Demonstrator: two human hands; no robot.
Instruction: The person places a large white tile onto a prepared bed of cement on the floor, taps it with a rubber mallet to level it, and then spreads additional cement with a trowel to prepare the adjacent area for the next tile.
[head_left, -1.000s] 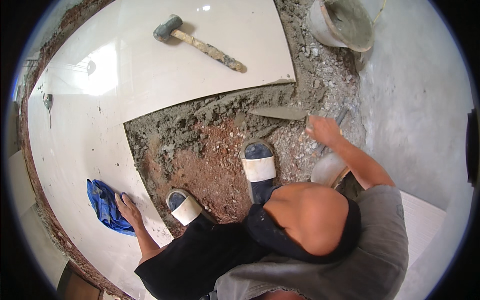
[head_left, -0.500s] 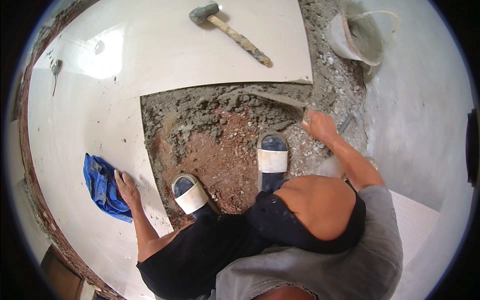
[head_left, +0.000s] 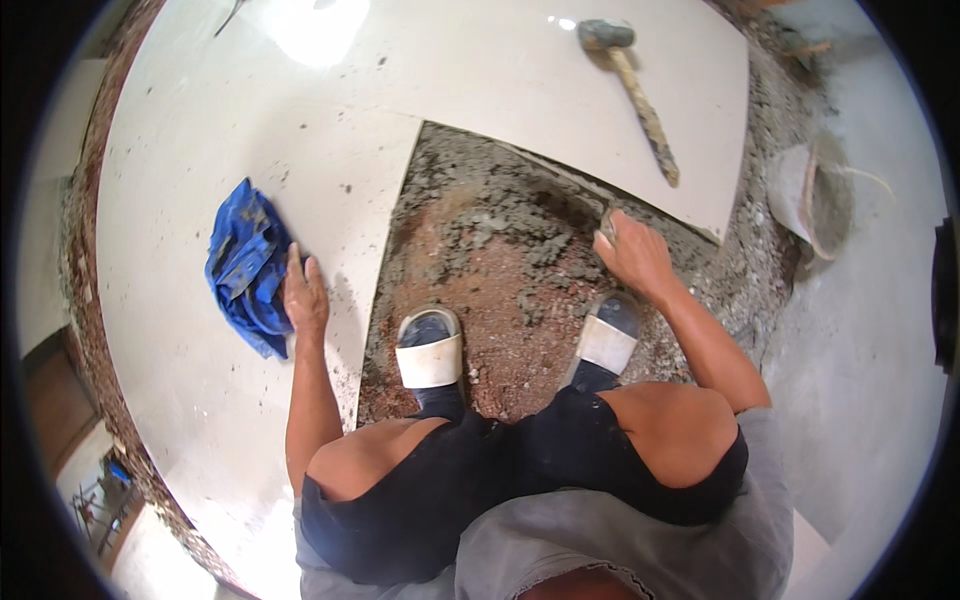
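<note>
A trowel (head_left: 572,178) is grasped by the right hand (head_left: 638,252), its handle wrapped by curled fingers and mostly hidden by them. The blade is seen almost edge-on, as a thin strip pointed away to the left along the far inner edge of the tiled surface (head_left: 170,330), over grey mortar (head_left: 480,190); whether that edge is touched by the blade cannot be told. The fingers of the left hand (head_left: 306,290) are unclenched, straightened away from the body and set at the right side of a crumpled blue cloth (head_left: 245,270); whether any of it is pinched cannot be made out. The cloth is spread between the surface's outer left edge and its left inner edge. A mallet (head_left: 633,92) is laid on the far part of the surface, near the right edge, its handle directed toward the near right corner. Beyond that edge, a bucket (head_left: 793,195) is seen tilted beside the wall (head_left: 860,340). Reddish earth (head_left: 510,345) is framed by the inner edges, and two white-strapped sandals (head_left: 430,362) are planted there
</note>
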